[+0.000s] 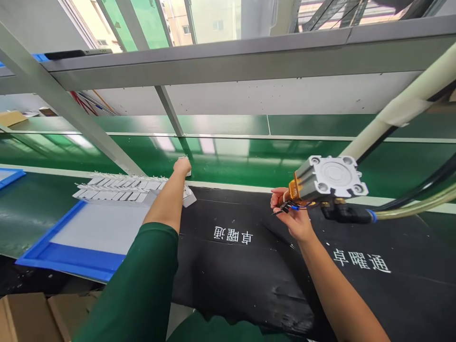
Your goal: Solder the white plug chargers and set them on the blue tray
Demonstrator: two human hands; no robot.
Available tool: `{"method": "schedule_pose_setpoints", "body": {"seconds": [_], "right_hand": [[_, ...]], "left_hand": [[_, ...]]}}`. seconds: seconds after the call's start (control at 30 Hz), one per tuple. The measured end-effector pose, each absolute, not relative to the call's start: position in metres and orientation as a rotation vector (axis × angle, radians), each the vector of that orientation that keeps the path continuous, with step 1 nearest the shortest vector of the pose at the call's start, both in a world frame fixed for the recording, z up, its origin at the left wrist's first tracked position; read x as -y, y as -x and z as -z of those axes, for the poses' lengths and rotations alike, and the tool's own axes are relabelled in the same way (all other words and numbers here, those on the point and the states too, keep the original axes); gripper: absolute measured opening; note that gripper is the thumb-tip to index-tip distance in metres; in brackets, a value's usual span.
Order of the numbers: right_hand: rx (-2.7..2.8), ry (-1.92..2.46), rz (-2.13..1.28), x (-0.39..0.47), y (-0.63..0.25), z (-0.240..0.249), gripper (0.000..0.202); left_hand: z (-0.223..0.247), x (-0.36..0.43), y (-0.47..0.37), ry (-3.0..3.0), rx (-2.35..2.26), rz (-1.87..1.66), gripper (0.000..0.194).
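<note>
Stretched forward to the edge of the green conveyor belt (pixel 228 159), my left hand (pixel 182 166) is closed on a small white piece (pixel 188 172), mostly hidden by the fingers. Rows of flat white pieces (pixel 117 188) lie left of that forearm, behind a blue-rimmed tray (pixel 76 265). My right hand (pixel 290 213) is wrapped round the orange lower part of a pneumatic tool with a silver block (pixel 333 175) on top. Thin dark and blue wires show at its fingers.
A black mat (pixel 228 275) with white lettering covers the bench. Hoses (pixel 420 206) run right from the tool. A slanted pole (pixel 406 109) and metal frame bars (pixel 228 61) stand ahead. Cardboard boxes (pixel 32 318) sit at lower left.
</note>
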State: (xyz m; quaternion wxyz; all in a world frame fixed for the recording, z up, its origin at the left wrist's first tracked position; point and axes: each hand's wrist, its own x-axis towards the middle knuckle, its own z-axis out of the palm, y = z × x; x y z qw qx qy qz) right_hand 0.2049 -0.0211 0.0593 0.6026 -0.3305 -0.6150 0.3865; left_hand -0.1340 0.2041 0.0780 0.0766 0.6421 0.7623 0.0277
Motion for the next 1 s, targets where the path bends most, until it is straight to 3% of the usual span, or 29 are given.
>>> {"method": "schedule_pose_setpoints", "body": {"seconds": [0.17,0.37,0.6,0.87,1.0], "right_hand": [[1.406,0.759,-0.896,0.017,-0.207,-0.06,0.031],[1.395,0.734,-0.92,0.014,-0.208,-0.063,0.034],[1.348,0.782,-0.925,0.015,-0.204,-0.068,0.04],[1.366,0.763,-0.949,0.018,-0.203,-0.066,0.037],[1.399,0.682,-0.979,0.02,-0.202,-0.063,0.034]], "left_hand": [[-0.088,-0.165,0.104,-2.111,-2.185,-0.166,0.029],[-0.042,-0.054,0.035,-2.522,-1.421,-0.416,0.025],[-0.01,0.01,0.006,-2.718,-1.055,-0.494,0.025],[0.005,0.003,0.001,-2.512,-0.964,-0.735,0.042],[0.022,0.0,-0.002,-2.199,-1.068,-0.774,0.073]]}}
